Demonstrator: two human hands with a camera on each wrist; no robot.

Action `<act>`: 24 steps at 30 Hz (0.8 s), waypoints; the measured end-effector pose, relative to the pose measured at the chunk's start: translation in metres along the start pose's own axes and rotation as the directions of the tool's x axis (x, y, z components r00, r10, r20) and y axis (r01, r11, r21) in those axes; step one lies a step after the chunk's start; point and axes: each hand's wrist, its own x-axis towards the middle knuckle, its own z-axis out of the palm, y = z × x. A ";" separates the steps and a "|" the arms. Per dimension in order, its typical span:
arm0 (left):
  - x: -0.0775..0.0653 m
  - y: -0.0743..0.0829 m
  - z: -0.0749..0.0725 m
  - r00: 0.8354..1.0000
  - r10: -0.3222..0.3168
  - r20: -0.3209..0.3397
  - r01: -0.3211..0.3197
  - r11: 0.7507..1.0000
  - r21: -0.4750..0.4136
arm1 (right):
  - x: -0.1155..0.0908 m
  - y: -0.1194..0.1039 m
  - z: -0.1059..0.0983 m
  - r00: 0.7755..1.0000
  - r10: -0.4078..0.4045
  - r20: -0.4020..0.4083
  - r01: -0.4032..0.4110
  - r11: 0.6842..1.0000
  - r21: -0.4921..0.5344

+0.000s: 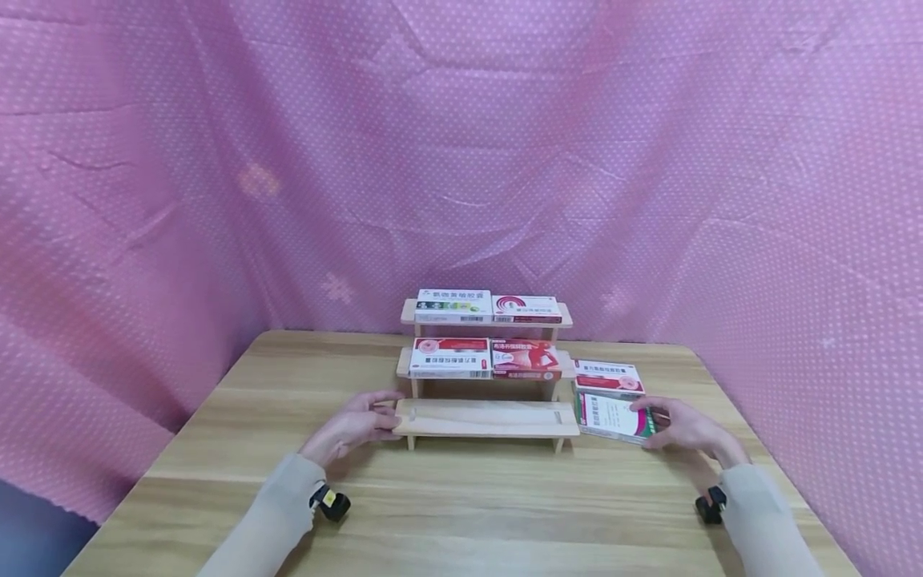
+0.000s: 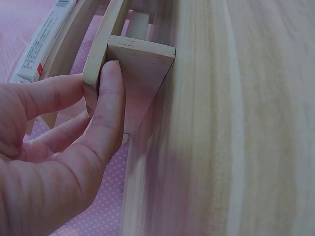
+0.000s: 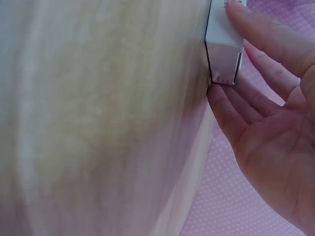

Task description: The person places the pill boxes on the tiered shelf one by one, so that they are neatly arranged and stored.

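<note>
My left hand (image 1: 355, 425) pinches the left end of the lowest tier of a three-tier wooden display stand (image 1: 483, 419). In the left wrist view, thumb and fingers sit on either side of the shelf board (image 2: 101, 51), beside its upright leg. Over on the right, my right hand (image 1: 685, 430) grips the right end of a white and green medicine box (image 1: 609, 414). The right wrist view shows the end of this medicine box (image 3: 224, 56) between thumb and fingers, low over the tabletop. Just behind it lies a white and red medicine box (image 1: 607, 375), to the right of the stand.
The top tier bears a white and green medicine box (image 1: 453, 306) and a white and dark-red one (image 1: 526, 308). On the middle tier are a red and white medicine box (image 1: 450, 358) and a red one (image 1: 526, 358). Pink dotted cloth (image 1: 461, 160) hangs behind the wooden table (image 1: 461, 513).
</note>
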 end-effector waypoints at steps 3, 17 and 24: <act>-0.001 -0.001 -0.001 1.000 0.000 -0.009 0.000 1.000 -0.012 | 0.002 0.000 0.000 1.000 -0.015 -0.006 0.015 1.000 0.014; 0.000 -0.003 0.001 1.000 -0.004 -0.007 0.004 1.000 -0.013 | -0.016 0.000 -0.016 0.998 -0.036 -0.061 0.042 0.994 0.106; 0.001 -0.003 0.000 1.000 -0.008 -0.004 0.007 0.999 -0.041 | -0.018 -0.003 -0.020 0.993 -0.120 -0.010 0.118 0.956 0.270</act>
